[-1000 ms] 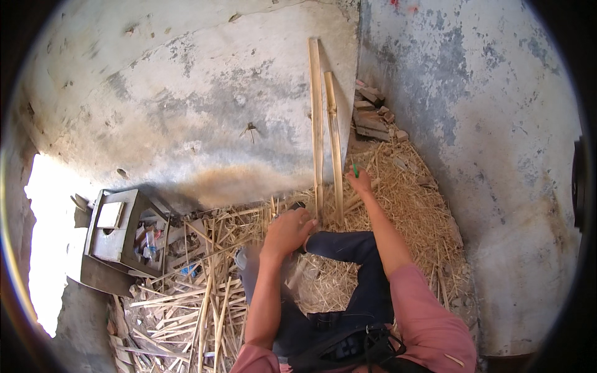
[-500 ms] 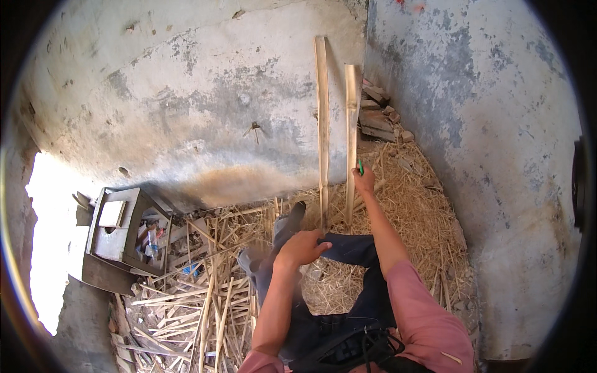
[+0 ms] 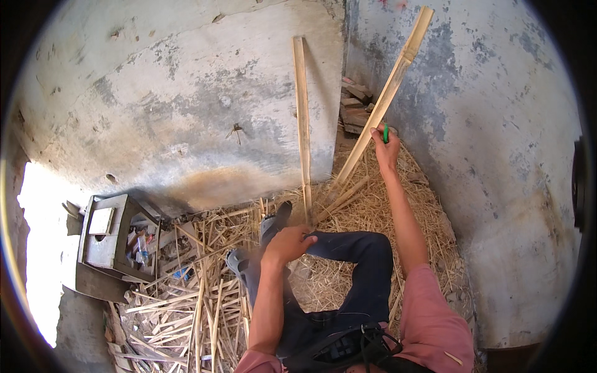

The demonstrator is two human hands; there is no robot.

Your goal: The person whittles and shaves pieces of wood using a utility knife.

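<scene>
**Bamboo strip held up in a straw-littered corner**

At 6 o'clock, a pink sleeve (image 3: 435, 323) and dark trousers (image 3: 348, 292) are seen, the legs folded over the straw (image 3: 379, 211).

The left hand (image 3: 287, 244) is rested near the knee, just below centre. Its fingers are curled loosely; whether anything is pinched in them cannot be told.

At 7 to 8 o'clock, a heap of split bamboo strips (image 3: 199, 311) is spread across the floor. Beside it, at 9 o'clock, a grey wooden box (image 3: 102, 239) is tipped open. Small packets and a bottle-like item (image 3: 140, 245) are lodged inside, showing blue, white and reddish colour; their shapes are too small to be made out further.

Towards 1 o'clock, the right hand (image 3: 385, 146) is raised with the arm stretched out. It is closed around a long bamboo strip (image 3: 388, 93), and a small green tool (image 3: 385, 132) is gripped with it. The strip is tilted, its foot in the straw, its top at the right wall (image 3: 485, 143).

At 12 o'clock, a second strip (image 3: 302, 118) is leaned nearly upright against the back wall (image 3: 186, 105). Stacked bricks (image 3: 356, 109) are piled in the far corner.
</scene>
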